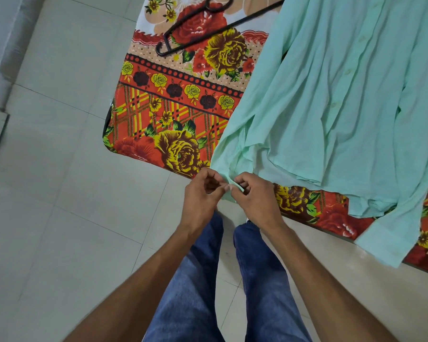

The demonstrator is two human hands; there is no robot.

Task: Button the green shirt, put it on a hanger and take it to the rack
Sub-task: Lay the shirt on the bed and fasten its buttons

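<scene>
Mint-green cotton, thin and rumpled, covers the right half of what I see: the green shirt lies spread on a bed dressed in a floral bedsheet of red, orange and yellow roses. Long soft creases run down its length, and a row of small buttons the same pale green shows along the placket toward the right. One sleeve trails off the near right edge of the bed, its cuff hanging over the side. The other sleeve runs down the left side of the garment to the near edge, and its cuff end is where both my hands meet.

My left hand pinches that cuff with thumb and fingertips closed on the cloth from the left. My right hand grips the same bit of fabric from the right, fingers curled tight around it, so the two hands nearly touch with a fold of green between them. I cannot tell whether the cuff button is through its hole.

Far off to the left of the shirt, a black hanger lies flat on the sheet, partly tucked under the shirt's upper edge. Below my forearms are my blue jeans and the pale tiled floor.
</scene>
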